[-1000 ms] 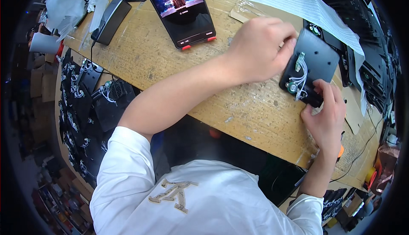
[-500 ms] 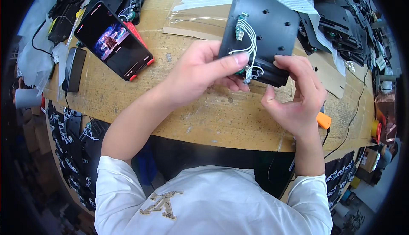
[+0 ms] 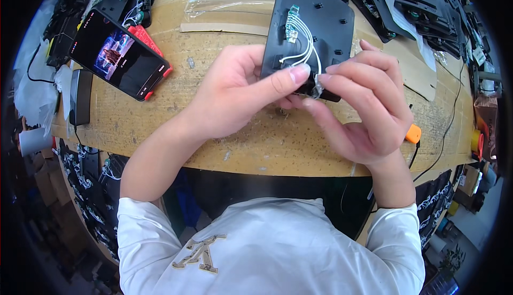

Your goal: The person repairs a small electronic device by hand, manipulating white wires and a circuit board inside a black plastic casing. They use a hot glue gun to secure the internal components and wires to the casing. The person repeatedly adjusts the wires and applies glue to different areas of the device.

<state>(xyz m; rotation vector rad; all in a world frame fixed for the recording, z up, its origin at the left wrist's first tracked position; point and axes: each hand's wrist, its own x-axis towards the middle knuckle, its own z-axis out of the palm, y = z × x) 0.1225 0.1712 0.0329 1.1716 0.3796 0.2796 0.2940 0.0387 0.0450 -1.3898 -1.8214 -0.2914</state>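
Note:
A black plastic panel is tilted up over the table, gripped at its lower left edge by my left hand. The left thumb presses on its inner face and the fingers go behind it. A small green circuit board is fixed on that face, and white wires curve down from it. At the panel's lower edge, the thumb and index finger of my right hand close around the wires' lower end, which looks clear and shiny. Its exact form is too small to tell.
A lit phone leans on a red stand at the left, beside a black box-shaped device. Flat cardboard lies behind the panel. Stacked black panels fill the far right. An orange object sits beyond my right wrist.
The panel and my left hand have shifted slightly left and upward in view. My right hand has left the panel's lower right corner and moved left onto the wires' lower end.

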